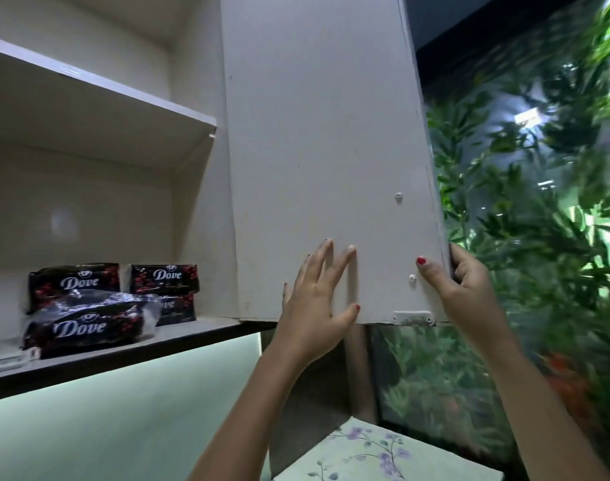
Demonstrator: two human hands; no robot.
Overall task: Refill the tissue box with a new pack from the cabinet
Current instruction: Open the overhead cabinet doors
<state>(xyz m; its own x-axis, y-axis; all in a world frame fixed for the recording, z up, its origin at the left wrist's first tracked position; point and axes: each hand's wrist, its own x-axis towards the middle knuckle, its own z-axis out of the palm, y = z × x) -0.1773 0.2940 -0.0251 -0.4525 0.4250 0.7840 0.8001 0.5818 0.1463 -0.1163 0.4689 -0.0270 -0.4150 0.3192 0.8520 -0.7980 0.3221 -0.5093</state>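
Gripping the lower outer edge of the open cabinet door (331, 161), your right hand (459, 286) has its fingers (457, 258) curled round the far side and the thumb pressed flat on the inner face, so it pinches the panel. Your left hand (314, 307) lies just to the left of it, fingers (334, 265) spread wide and flat against the same face near the bottom edge. Well to the left of both hands, on the lower cabinet shelf (206, 328), sit the dark Dove packs (88, 307), several stacked together, the front one lying loose. An upper shelf (98, 98) sits above them. To the right of your right hand is green foliage (539, 237) behind glass.
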